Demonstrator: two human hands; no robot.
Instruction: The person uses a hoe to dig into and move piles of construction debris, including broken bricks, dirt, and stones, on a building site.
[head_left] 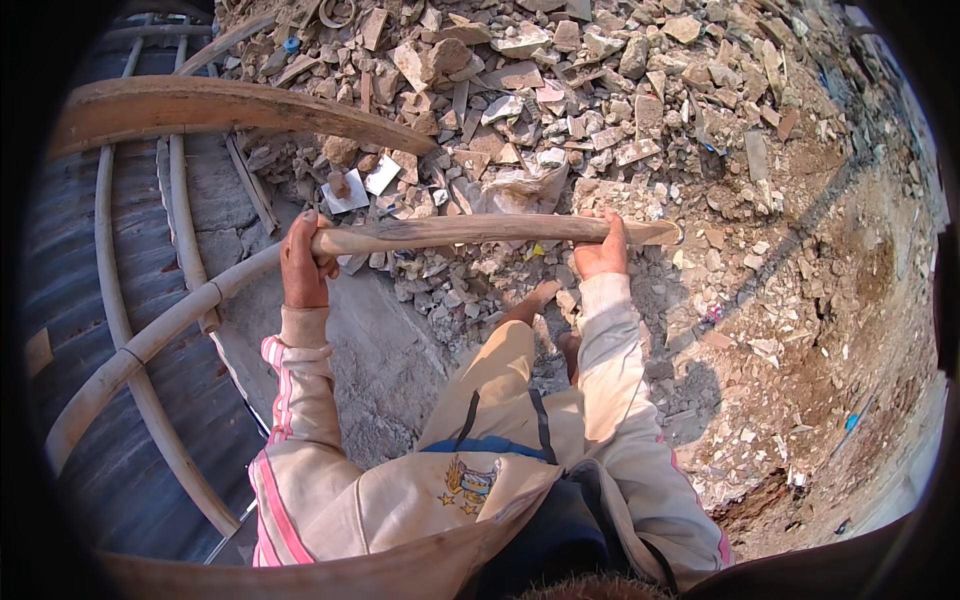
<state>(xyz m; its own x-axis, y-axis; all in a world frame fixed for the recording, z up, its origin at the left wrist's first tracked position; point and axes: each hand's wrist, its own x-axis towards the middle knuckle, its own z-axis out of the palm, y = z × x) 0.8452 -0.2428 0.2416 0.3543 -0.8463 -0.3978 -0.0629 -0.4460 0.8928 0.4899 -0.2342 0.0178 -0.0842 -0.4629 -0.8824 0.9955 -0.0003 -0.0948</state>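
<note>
A long bamboo pole (450, 231) runs across in front of me, with a dark, weathered stretch and a cut, pointed-looking right end. My left hand (305, 262) is closed around it left of my body. Close to the cut end, my right hand (602, 252) grips the pole with the thumb showing on top. From my left hand the pole slants down to the left, passing above the corrugated metal sheets (75, 250). Whether its far left end rests on anything I cannot tell.
A thick wooden plank (240, 103) juts in at the upper left. More bamboo poles (112, 270) lie over the metal sheets. Broken brick and stone rubble (620, 95) covers the ground ahead, around a torn sack (527, 188). A concrete slab (375, 340) lies by my left arm.
</note>
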